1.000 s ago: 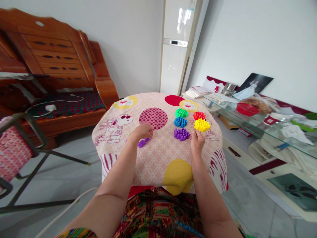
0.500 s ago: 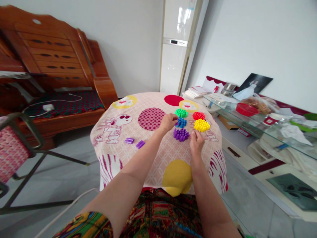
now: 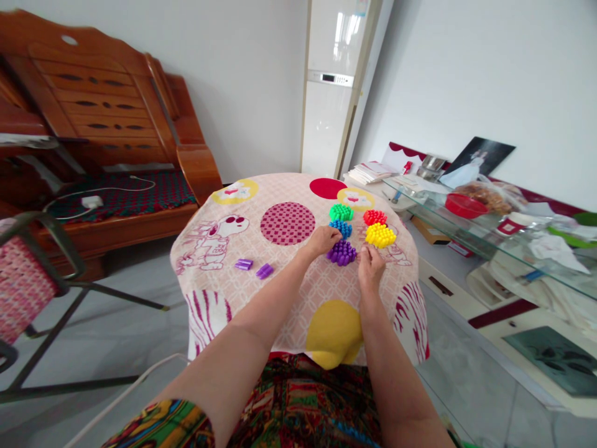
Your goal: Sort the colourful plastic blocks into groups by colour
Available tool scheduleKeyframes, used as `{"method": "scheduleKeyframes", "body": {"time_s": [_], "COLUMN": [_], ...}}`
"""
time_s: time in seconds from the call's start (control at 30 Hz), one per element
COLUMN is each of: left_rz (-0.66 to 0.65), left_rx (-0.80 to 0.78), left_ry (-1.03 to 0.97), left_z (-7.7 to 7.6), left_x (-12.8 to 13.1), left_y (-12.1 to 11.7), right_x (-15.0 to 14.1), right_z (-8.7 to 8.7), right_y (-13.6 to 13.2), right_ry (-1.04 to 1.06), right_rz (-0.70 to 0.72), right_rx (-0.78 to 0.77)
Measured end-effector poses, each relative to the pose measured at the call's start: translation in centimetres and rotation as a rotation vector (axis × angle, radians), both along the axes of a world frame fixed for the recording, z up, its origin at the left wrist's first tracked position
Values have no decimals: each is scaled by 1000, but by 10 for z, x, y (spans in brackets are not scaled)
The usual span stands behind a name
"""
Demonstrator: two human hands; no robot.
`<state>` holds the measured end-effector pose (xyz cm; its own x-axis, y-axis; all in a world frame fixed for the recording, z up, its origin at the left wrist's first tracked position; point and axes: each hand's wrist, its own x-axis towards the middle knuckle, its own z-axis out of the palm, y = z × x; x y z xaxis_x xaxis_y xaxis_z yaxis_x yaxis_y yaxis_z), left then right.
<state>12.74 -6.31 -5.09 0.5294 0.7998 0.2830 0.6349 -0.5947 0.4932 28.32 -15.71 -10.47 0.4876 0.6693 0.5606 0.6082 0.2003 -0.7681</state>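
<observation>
My left hand (image 3: 323,241) has its fingers bent together at the left edge of a cluster of purple pegs (image 3: 342,253), just in front of a blue cluster (image 3: 342,229). On the near right side of the purple cluster is my right hand (image 3: 372,266), fingertips pinched; anything between either hand's fingers is too small to tell. A green cluster (image 3: 341,212) sits behind the blue one. To the right are a red cluster (image 3: 375,217) and a yellow cluster (image 3: 380,235). Two small purple pieces (image 3: 244,264) lie apart on the left.
A patterned cloth (image 3: 289,298) covers the round table. A wooden bench (image 3: 97,118) stands at the left, with a metal-framed chair (image 3: 32,280) nearer me. Along the right runs a glass-topped cabinet (image 3: 504,249) holding papers and a red bowl (image 3: 466,205).
My left hand has shifted slightly right and toward me, from the blue cluster to the edge of the purple one. My right hand has barely moved.
</observation>
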Motion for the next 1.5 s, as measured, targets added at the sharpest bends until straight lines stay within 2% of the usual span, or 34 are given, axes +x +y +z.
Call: {"method": "scheduleKeyframes", "body": {"time_s": [0.13,0.27,0.37,0.43,0.5,0.57,0.67,0.73,0.9,1.03,1.2,1.37,1.5], "left_rz": [75,179,310,354,369,340,283,290,302,243,267,225,227], "left_rx": [10,23,-19,-84,-147,-208,-274,-263,-145,-118,-115,-116,-112], "left_ry": [-59,-26,80,189,314,416,497,503,317,128,-103,-92,-79], "left_z": [7,19,31,36,38,36,29,25,18,10,3,3,0], "left_x": [-23,-74,-121,-149,-168,-176,-174,-168,-150,-128,-89,-58,-50], "left_y": [-7,-18,-30,-39,-48,-56,-64,-67,-67,-57,-32,-15,-18], "right_x": [-1,-1,0,0,0,0,0,-1,0,0,0,-2,-2], "right_z": [0,0,-1,-1,-1,-1,-1,-1,-1,-1,-1,-1,-1], "right_y": [0,0,0,1,1,2,2,2,3,2,0,0,0], "right_ry": [10,8,4,3,2,2,11,16,28,31,21,16,14], "right_rz": [-10,-16,-20,-21,-17,-15,-26,-37,-46,-41,-35,-22,-28], "right_rx": [2,5,13,11,7,6,9,-3,-10,-8,-26,4,4]}}
